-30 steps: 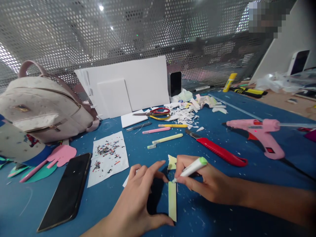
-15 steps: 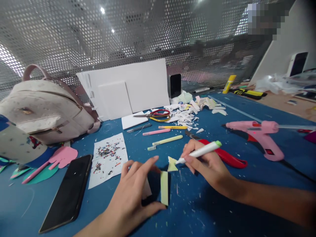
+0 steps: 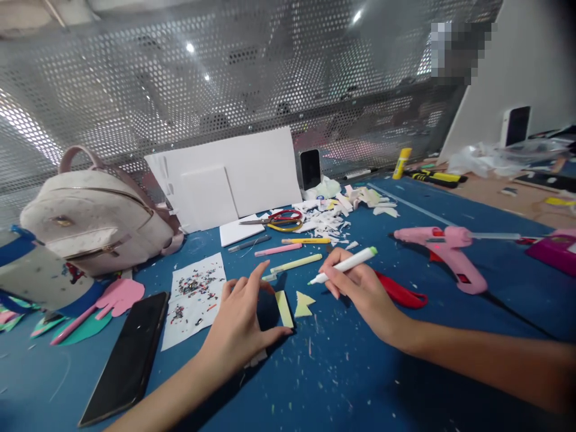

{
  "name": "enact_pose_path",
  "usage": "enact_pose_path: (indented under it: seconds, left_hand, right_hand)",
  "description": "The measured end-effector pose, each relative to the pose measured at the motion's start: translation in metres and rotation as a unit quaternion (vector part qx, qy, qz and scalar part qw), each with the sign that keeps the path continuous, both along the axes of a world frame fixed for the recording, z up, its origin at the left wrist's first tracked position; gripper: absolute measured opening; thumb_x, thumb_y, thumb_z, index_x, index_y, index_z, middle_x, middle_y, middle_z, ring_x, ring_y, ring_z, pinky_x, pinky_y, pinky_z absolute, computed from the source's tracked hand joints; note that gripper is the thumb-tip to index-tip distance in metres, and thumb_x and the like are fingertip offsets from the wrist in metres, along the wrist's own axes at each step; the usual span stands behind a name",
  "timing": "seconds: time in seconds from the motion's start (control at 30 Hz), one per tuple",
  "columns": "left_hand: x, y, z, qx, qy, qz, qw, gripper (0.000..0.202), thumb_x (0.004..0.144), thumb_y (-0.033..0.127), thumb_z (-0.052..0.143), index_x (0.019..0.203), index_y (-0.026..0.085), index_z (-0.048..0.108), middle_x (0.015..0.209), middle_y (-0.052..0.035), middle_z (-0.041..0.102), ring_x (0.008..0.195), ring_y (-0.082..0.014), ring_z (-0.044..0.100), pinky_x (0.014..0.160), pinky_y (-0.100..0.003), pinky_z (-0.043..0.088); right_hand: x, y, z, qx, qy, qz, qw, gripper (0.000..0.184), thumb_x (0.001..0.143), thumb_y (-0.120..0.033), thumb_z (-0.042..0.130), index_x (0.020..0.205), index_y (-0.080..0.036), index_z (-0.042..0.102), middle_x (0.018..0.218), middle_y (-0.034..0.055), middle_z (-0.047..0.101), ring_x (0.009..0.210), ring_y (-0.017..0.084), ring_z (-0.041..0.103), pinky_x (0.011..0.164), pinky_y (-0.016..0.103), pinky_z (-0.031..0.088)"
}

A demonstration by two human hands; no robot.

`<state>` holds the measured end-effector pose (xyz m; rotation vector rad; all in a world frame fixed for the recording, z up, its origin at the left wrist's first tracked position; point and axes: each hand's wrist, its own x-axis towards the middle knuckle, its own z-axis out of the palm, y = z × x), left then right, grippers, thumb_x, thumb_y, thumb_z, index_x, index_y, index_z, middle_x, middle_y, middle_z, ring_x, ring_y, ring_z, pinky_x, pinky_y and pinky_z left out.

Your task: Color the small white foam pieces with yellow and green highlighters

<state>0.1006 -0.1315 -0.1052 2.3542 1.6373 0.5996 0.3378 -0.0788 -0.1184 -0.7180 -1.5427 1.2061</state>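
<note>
My left hand (image 3: 238,321) has a pale yellow-green strip (image 3: 284,309) between its thumb and a finger, one at each end, with the index finger raised. Just right of the strip lies a small jagged pale-yellow piece (image 3: 304,304) on the blue table. A white marker (image 3: 346,264) with a green tip and a green end is gripped in my right hand (image 3: 360,288). Its tip points left, a little above the table and apart from the jagged piece. A red-handled tool (image 3: 402,292) lies partly hidden behind my right hand.
Pens (image 3: 297,263), scissors (image 3: 279,220) and paper scraps (image 3: 326,219) lie behind my hands. To the right is a pink glue gun (image 3: 450,246). A phone (image 3: 126,354), a speckled paper sheet (image 3: 195,294) and a backpack (image 3: 94,210) are on the left. White boards (image 3: 261,174) stand behind.
The marker tip has moved away from the jagged piece, up and left. The strip in my left hand is now tilted. My view has shifted, too.
</note>
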Motion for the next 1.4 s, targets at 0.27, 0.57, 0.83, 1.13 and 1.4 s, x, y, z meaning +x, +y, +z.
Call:
enact_pose_path:
  seconds: [0.27, 0.57, 0.83, 1.13, 1.4]
  left_hand:
    - [-0.006, 0.013, 0.026, 0.031, 0.046, -0.024, 0.998, 0.081, 0.086, 0.051, 0.073, 0.150, 0.030, 0.029, 0.116, -0.0043, 0.066, 0.098, -0.0258, 0.058, 0.092, -0.044, 0.037]
    - [-0.021, 0.057, 0.013, 0.039, 0.092, -0.027, 0.995, 0.013, 0.091, 0.026, 0.060, 0.099, 0.026, 0.069, 0.099, -0.0018, 0.072, 0.093, -0.0223, 0.063, 0.088, -0.042, 0.040]
    - [-0.023, 0.059, 0.007, 0.017, 0.093, -0.043, 0.995, 0.014, 0.089, 0.021, 0.062, 0.102, 0.019, 0.068, 0.096, -0.0029, 0.068, 0.084, -0.0183, 0.063, 0.089, -0.042, 0.046]
    - [-0.031, 0.058, 0.008, 0.025, -0.001, -0.050, 0.998, 0.011, 0.089, 0.020, 0.059, 0.096, 0.023, 0.066, 0.099, -0.0022, 0.071, 0.087, -0.0177, 0.064, 0.082, -0.034, 0.049]
    - [-0.039, 0.060, -0.007, 0.024, -0.012, -0.051, 0.998, 0.021, 0.086, 0.015, 0.060, 0.099, 0.027, 0.071, 0.106, -0.0020, 0.073, 0.104, -0.0231, 0.065, 0.097, -0.047, 0.043]
  right_hand:
    - [0.000, 0.001, 0.002, 0.013, 0.013, -0.004, 1.000, 0.026, 0.101, -0.040, 0.053, 0.083, -0.021, 0.051, 0.066, -0.0051, 0.046, 0.060, 0.013, 0.042, 0.060, 0.030, 0.033]
    - [0.002, 0.006, 0.001, 0.027, 0.015, -0.033, 0.999, 0.018, 0.101, -0.040, 0.051, 0.099, -0.023, 0.058, 0.074, -0.0020, 0.051, 0.066, 0.015, 0.045, 0.061, 0.030, 0.034]
    - [0.003, 0.012, -0.001, 0.010, 0.013, -0.053, 0.998, 0.017, 0.098, -0.039, 0.053, 0.102, -0.024, 0.060, 0.081, 0.0000, 0.053, 0.073, 0.017, 0.047, 0.063, 0.029, 0.036]
    - [0.005, 0.010, 0.002, -0.042, 0.011, -0.035, 0.998, 0.031, 0.099, -0.041, 0.049, 0.089, -0.020, 0.070, 0.080, 0.0024, 0.056, 0.071, 0.016, 0.048, 0.065, 0.029, 0.037]
    - [0.003, 0.013, 0.000, -0.081, 0.024, -0.026, 0.996, 0.027, 0.097, -0.039, 0.050, 0.096, -0.020, 0.070, 0.077, 0.0019, 0.056, 0.069, 0.017, 0.049, 0.064, 0.030, 0.037]
